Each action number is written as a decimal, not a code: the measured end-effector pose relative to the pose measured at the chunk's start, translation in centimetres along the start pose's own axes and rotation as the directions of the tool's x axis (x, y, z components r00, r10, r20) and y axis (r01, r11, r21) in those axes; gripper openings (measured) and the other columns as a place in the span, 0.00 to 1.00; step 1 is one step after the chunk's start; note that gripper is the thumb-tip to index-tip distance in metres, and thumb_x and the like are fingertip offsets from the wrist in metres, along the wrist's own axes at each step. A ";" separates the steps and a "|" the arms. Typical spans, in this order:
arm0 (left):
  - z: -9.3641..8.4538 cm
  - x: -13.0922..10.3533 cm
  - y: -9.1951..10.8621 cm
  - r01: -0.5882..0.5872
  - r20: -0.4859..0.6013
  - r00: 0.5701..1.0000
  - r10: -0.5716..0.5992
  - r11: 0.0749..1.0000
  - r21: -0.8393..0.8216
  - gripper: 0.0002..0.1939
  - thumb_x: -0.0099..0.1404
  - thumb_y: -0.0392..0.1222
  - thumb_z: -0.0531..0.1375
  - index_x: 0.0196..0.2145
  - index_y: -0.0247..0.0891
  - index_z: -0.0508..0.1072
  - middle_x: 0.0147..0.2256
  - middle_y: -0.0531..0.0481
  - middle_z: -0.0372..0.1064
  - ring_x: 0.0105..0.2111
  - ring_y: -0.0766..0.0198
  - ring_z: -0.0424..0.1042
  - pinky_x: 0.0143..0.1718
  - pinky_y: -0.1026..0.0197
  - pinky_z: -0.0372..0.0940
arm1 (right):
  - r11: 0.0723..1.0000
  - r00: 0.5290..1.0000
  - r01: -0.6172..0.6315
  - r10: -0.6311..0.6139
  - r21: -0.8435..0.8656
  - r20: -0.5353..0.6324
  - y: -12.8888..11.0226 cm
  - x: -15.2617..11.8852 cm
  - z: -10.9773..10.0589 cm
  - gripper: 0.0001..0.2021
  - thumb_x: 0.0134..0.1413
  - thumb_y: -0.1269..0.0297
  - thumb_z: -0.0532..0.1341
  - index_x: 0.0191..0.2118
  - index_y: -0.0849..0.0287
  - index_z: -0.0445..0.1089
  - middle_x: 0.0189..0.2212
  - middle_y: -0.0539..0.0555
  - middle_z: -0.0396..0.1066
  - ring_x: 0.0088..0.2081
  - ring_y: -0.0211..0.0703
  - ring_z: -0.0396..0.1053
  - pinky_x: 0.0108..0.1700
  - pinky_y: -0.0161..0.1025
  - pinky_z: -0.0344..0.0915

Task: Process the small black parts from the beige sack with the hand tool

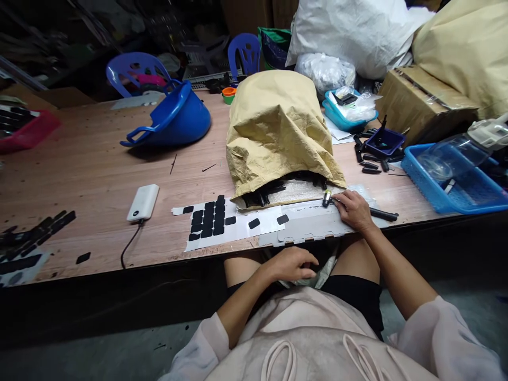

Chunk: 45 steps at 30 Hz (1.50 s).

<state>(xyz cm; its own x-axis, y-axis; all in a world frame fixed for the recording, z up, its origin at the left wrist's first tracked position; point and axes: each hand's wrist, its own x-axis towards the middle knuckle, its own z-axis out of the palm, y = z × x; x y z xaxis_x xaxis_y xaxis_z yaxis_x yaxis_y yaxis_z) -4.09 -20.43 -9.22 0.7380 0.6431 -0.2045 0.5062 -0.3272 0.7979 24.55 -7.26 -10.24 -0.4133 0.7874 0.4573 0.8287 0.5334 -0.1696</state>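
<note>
My right hand (354,210) is closed around the shaft of a small hammer (384,214) at the table's front edge. Its metal head with a yellowish end pokes out left of my fingers, and the black handle reaches out to the right. Under it lies a flat grey board (304,228). My left hand (294,263) hovers above my lap, just below the table edge, thumb and fingers apart and nothing in it. Left of the board, a white sheet (242,233) carries rows of black rounded pads (207,219). Behind the board, a tan sack (278,121) lies with its mouth facing me, dark slender pieces (264,193) inside.
A white power bank (143,202) with a cable lies left. Farther back rests a tilted blue tub (174,119). On the right are a blue basket (432,185), a purple tray (384,142) among black pieces, and a cardboard box (428,100).
</note>
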 end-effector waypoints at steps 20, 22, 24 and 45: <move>-13.6 5.5 -2.5 0.754 -0.717 0.543 -0.437 0.630 0.186 0.14 0.71 0.39 0.62 0.53 0.40 0.78 0.52 0.37 0.77 0.55 0.45 0.76 0.54 0.50 0.70 | 0.999 1.000 -0.028 0.028 0.017 0.012 -0.2 0.0 0.0 0.13 0.71 0.59 0.56 0.49 0.53 0.78 0.39 0.57 0.75 0.42 0.51 0.67 0.45 0.46 0.63; -13.8 5.7 -2.8 0.734 -0.702 0.575 -0.420 0.644 0.216 0.14 0.71 0.37 0.62 0.53 0.40 0.77 0.53 0.37 0.77 0.55 0.46 0.75 0.55 0.51 0.69 | 0.999 0.999 -0.031 0.031 0.022 0.013 -0.2 0.0 0.0 0.13 0.70 0.59 0.57 0.49 0.53 0.78 0.39 0.57 0.75 0.42 0.51 0.67 0.45 0.45 0.62; -13.9 5.7 -3.2 0.699 -0.691 0.614 -0.381 0.669 0.253 0.14 0.70 0.36 0.62 0.52 0.41 0.76 0.54 0.38 0.76 0.55 0.47 0.75 0.55 0.51 0.69 | 0.999 0.999 -0.037 0.037 0.031 0.012 -0.3 0.0 0.0 0.13 0.70 0.60 0.57 0.48 0.52 0.78 0.39 0.57 0.75 0.42 0.51 0.67 0.45 0.46 0.62; -5.7 6.9 -1.6 0.275 -0.593 0.799 -0.098 0.937 0.216 0.12 0.68 0.40 0.67 0.50 0.45 0.79 0.46 0.47 0.74 0.51 0.51 0.66 0.56 0.49 0.61 | 0.998 0.999 -0.054 0.054 0.044 0.005 -0.5 0.0 0.0 0.12 0.68 0.61 0.58 0.48 0.52 0.78 0.39 0.57 0.75 0.43 0.51 0.68 0.47 0.46 0.65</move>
<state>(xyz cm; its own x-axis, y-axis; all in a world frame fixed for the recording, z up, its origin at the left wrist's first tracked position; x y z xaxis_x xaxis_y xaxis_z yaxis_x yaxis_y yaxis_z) -2.33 -11.50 -8.68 0.2758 0.9565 0.0949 0.7733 -0.2795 0.5691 24.15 -7.47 -10.15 -0.3701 0.8164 0.4433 0.8321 0.5035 -0.2325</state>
